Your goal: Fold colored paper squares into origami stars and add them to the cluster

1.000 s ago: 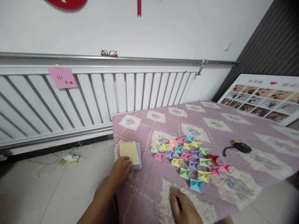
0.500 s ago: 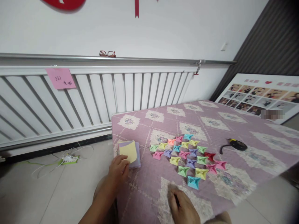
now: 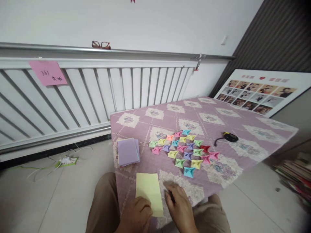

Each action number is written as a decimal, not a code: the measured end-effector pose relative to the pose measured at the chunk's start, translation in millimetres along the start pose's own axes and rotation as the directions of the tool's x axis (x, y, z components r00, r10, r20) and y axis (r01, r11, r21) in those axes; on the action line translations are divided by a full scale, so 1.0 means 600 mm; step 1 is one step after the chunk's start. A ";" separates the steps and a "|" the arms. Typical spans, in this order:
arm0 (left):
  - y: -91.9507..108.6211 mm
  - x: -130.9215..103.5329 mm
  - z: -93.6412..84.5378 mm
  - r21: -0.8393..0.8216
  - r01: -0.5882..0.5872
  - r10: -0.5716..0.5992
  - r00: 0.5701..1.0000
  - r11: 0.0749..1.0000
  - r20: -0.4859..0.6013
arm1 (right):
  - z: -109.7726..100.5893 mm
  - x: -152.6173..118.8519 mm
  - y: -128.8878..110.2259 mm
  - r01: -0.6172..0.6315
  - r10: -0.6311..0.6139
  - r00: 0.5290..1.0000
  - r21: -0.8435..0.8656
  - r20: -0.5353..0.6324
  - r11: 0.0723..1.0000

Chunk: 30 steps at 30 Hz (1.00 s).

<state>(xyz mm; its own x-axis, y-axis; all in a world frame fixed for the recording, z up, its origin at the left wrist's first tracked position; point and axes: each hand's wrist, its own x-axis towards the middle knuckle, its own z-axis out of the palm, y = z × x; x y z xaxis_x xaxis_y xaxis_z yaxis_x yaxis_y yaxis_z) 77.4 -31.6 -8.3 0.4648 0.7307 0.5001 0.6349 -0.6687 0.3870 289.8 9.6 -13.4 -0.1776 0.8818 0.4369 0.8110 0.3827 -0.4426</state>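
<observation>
The yellow sheet (image 3: pixel 148 185) is gripped by the left hand (image 3: pixel 137 214); just to the sheet's right, the right hand (image 3: pixel 180 205) is noted curled, thumb and fingers parted.

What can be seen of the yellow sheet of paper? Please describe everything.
The yellow sheet is pale, thin, apparently rectangular paper, with no writing or clear fold visible. It lies on the patterned tablecloth, close to the person, its longer sides pointing away from them. The left hand rests on its lower-left part, hiding that corner; the right hand is just beside its right edge.
</observation>
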 end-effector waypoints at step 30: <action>-0.029 0.002 -0.024 0.090 0.481 -0.490 0.853 0.872 0.181 | 0.004 -0.036 -0.021 0.051 -0.050 0.996 -0.015 0.075 0.999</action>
<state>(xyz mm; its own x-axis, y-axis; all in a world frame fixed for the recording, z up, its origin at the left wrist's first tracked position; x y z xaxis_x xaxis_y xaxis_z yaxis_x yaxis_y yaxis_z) 58.0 -20.7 -3.3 0.1972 0.9756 0.0969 0.8330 -0.2189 0.5082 281.8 -13.6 -19.3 -0.2589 0.8799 0.3984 0.8091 0.4228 -0.4080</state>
